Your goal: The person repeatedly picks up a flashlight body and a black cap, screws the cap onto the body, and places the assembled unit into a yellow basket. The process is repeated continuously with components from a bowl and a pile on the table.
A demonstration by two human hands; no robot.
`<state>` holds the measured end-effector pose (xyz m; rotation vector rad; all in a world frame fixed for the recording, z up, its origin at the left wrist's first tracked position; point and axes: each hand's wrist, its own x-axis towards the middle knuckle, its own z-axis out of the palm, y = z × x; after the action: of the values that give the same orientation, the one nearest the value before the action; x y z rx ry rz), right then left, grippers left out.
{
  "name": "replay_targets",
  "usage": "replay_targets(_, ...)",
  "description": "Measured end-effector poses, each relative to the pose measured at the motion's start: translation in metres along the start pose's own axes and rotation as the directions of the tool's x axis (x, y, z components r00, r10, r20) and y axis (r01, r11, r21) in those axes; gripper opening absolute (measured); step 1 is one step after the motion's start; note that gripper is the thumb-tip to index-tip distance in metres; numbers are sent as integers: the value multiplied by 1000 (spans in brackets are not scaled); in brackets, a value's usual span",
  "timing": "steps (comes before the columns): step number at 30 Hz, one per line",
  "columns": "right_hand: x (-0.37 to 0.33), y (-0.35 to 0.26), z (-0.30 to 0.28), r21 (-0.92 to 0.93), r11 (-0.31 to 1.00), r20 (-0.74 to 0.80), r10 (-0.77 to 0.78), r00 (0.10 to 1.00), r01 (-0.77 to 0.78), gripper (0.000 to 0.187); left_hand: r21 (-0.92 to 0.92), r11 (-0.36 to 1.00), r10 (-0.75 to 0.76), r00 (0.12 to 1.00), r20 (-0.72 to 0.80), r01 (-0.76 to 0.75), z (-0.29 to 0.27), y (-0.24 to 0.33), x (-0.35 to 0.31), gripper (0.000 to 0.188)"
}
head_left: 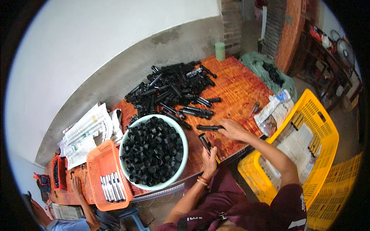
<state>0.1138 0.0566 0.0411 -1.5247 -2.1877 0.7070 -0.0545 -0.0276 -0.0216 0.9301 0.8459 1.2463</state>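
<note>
My left hand point(210, 161), with bead bracelets on its wrist, is closed around a thick black tube point(204, 141) near the table's front edge. A little beyond it, my right hand point(232, 129) grips one end of a slimmer black tube point(208, 127), which points left. The two tubes are apart. Beyond my hands lies a large heap of black tubular parts point(169, 86), some with shiny sections. A pale green basin point(185, 154) full of short black caps point(152, 152) stands left of my left hand.
Right of me, a yellow crate point(325, 115) holds newspaper and several gold tubes point(315, 144). An orange basket point(98, 169) with silver-white tubes stands left of the basin. Another person's hand point(76, 186) rests farther left. A green cup point(219, 51) stands at the back of the wooden table point(235, 88).
</note>
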Motion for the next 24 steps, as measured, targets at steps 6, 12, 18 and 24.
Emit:
replay_targets(6, -58, -50, -48, 423, 884, -148, 285, 947, -200, 28, -104, 995, -12, 999, -31, 9, 2, 8, -1, 15)
replay_targets(12, -72, -60, -59, 491, 837, -19, 285, 958, -240, 17, 186, 963, 219, 969, -115, -195, -3, 39, -2, 40)
replay_targets(18, -61, -57, -30, 549, 813, 78, 181, 980, -194, 18, 457, 879, 91, 989, 113, -133, -20, 44, -19, 39)
replay_targets(24, -60, -60, -7, 749, 573, 201, 280, 939, -332, 30, 467, 883, -98, 991, 88, 46, -11, 44, -44, 43)
